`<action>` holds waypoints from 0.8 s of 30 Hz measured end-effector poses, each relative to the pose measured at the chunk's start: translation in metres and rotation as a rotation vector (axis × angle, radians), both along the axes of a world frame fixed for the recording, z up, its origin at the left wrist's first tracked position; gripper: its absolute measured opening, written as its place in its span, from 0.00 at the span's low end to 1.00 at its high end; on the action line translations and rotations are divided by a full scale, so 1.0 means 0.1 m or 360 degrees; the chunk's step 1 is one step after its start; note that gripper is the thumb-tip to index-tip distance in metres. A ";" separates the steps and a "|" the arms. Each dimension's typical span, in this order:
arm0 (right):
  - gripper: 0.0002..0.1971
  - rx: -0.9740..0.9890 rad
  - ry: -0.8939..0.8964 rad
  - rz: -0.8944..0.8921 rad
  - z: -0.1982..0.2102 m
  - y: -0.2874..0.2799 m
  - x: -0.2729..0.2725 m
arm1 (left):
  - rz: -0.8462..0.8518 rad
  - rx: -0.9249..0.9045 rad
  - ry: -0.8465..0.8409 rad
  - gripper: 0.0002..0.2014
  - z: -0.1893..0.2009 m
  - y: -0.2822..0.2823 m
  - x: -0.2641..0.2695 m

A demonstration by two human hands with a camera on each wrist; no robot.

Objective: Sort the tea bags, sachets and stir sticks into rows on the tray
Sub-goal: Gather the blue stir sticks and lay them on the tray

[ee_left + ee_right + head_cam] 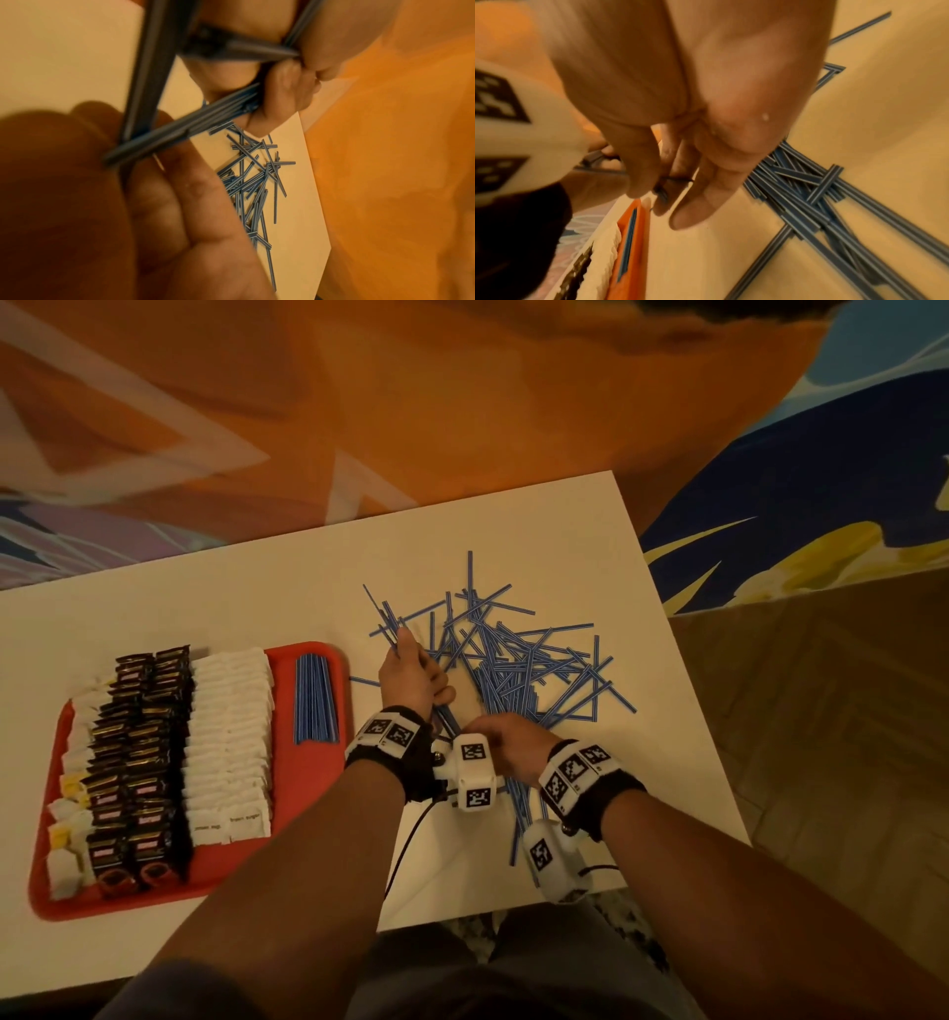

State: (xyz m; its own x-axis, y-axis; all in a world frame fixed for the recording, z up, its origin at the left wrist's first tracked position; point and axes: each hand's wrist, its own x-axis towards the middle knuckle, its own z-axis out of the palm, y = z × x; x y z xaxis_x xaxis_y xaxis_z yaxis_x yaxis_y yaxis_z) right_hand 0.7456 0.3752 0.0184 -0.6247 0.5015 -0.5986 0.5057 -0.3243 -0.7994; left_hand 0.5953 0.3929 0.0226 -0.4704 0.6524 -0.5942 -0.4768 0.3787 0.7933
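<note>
I see my left hand [411, 677] out over the white surface [287, 588], fingers [164, 213] curled round a small bundle of blue stir sticks [180, 127] at the near edge of the loose pile [513, 660]. The left wrist view shows that bundle crossing the palm, with a few more sticks caught at odd angles between thumb and fingers.

My right hand [506, 744] sits just beside the left wrist, over the near part of the pile. In the right wrist view its fingers [700, 199] hang down, loosely bent, and a dark thin stick shows between them; I cannot tell whether they truly pinch it.

The red tray [308, 654] lies on the left of the surface. On it, from left to right, I count 4 groups: white and yellow tea bags [67, 824] along the left rim, 2 rows of dark sachets [138, 762], overlapping rows of white sugar sachets [231, 742], and a neat block of stir sticks [314, 698] laid side by side at the right rim.

The pile spreads well to the right of the tray, sticks crossing every way.
</note>
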 end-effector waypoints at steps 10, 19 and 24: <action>0.07 0.0109 -0.0289 0.0069 0.03 0.06 0.33 | 0.0075 0.0001 0.0208 0.19 -0.06 -0.04 -0.20; 0.05 0.0300 -0.0330 0.0003 0.33 0.13 0.15 | -0.0183 -0.0044 0.0318 0.17 0.04 -0.17 -0.08; 0.12 0.0567 -0.0337 0.0077 0.58 0.12 -0.15 | -0.0427 -0.0011 0.0279 0.21 0.23 -0.25 0.01</action>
